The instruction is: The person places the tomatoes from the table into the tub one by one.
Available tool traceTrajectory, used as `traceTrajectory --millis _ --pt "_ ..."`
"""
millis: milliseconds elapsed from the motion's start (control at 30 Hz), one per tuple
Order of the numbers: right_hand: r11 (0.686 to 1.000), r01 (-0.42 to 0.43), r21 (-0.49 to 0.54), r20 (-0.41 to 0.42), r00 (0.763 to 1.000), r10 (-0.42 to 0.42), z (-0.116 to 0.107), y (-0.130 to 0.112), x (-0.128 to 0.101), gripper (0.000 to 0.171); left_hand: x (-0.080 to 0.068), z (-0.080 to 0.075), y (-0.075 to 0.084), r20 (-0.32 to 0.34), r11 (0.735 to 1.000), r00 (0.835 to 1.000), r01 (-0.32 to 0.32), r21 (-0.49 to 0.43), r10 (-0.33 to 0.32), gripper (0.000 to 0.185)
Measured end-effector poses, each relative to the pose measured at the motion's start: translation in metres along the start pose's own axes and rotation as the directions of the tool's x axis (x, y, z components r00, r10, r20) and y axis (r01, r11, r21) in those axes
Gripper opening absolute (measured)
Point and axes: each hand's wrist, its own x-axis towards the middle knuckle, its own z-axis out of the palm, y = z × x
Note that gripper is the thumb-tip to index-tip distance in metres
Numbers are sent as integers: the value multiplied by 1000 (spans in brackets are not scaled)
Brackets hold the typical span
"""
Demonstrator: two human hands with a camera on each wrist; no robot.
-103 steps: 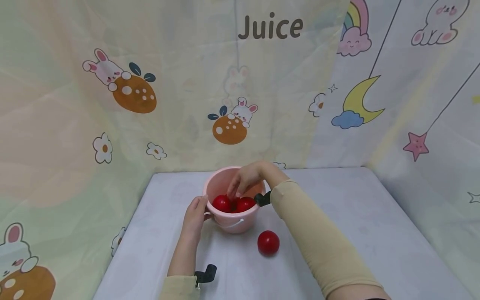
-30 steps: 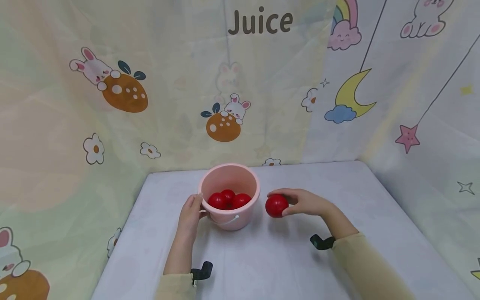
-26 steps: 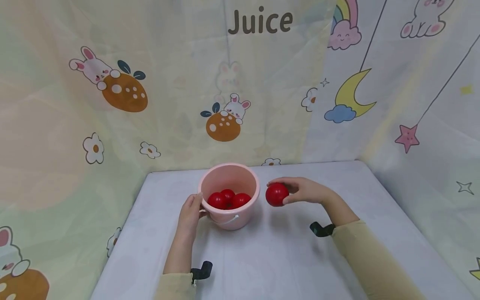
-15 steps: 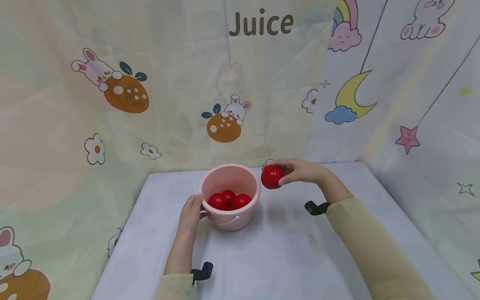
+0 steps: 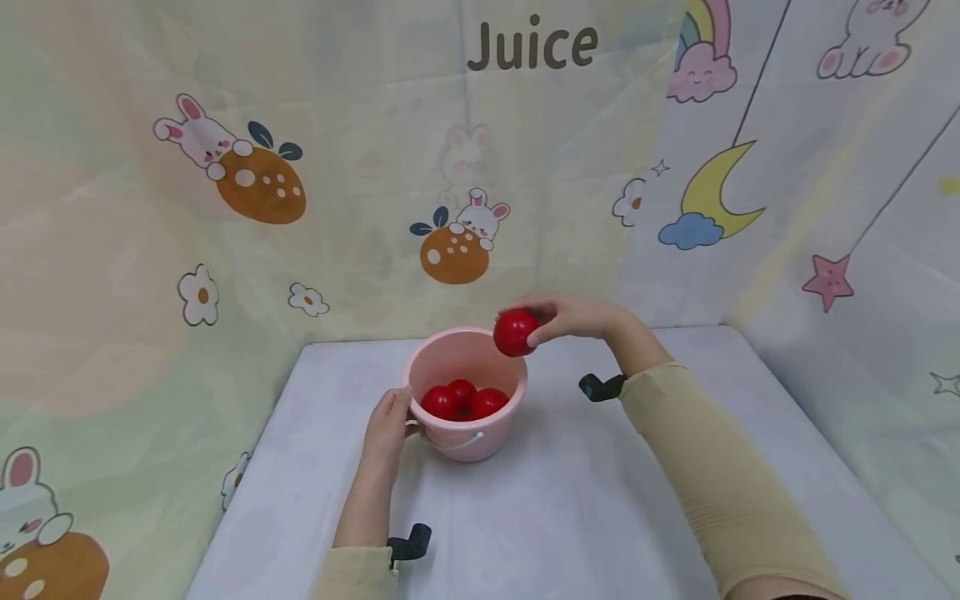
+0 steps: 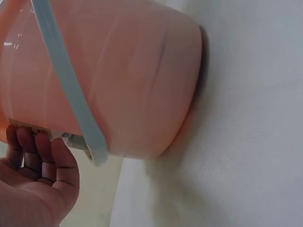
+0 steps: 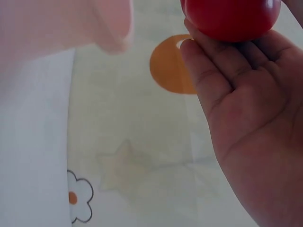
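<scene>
A pink bucket (image 5: 468, 442) stands on the table, with three glossy red round fruits (image 5: 487, 402) inside it. My left hand (image 5: 387, 427) grips its left side at the rim; in the left wrist view the curled fingers (image 6: 43, 147) lie against the bucket wall, close to the pale handle (image 6: 71, 90). Above the right rear part of the rim, my right hand (image 5: 573, 321) holds another red fruit (image 5: 516, 332) between thumb and fingers. The right wrist view shows this fruit (image 7: 232, 16) against the fingertips, with the blurred bucket rim at the upper left.
A white-covered table (image 5: 600, 517) lies under the bucket. Behind it hangs a cartoon-printed cloth (image 5: 375, 250), which also rises along both sides. A black wrist mount (image 5: 602, 387) sticks out from the right sleeve and another mount (image 5: 411, 543) from the left.
My right hand has come out of the bucket, taken the fruit from the table, lifted it and carried it left over the rim. My left hand stays on the bucket.
</scene>
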Motion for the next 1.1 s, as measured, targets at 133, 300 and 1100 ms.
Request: traceTrajectory --millis 133,300,1100 --pt "1000 -30 9 18 999 30 2 -13 19 74 1 0 -1 -2 1000 1000 -4 9 4 47" --pt "1000 -17 -6 52 998 17 10 -24 45 69 2 0 -2 -6 1000 1000 -6 11 6 47" --pt "973 -157 -167 237 952 194 71 -19 102 58 1 -1 -2 -6 1000 1000 -16 15 16 43"
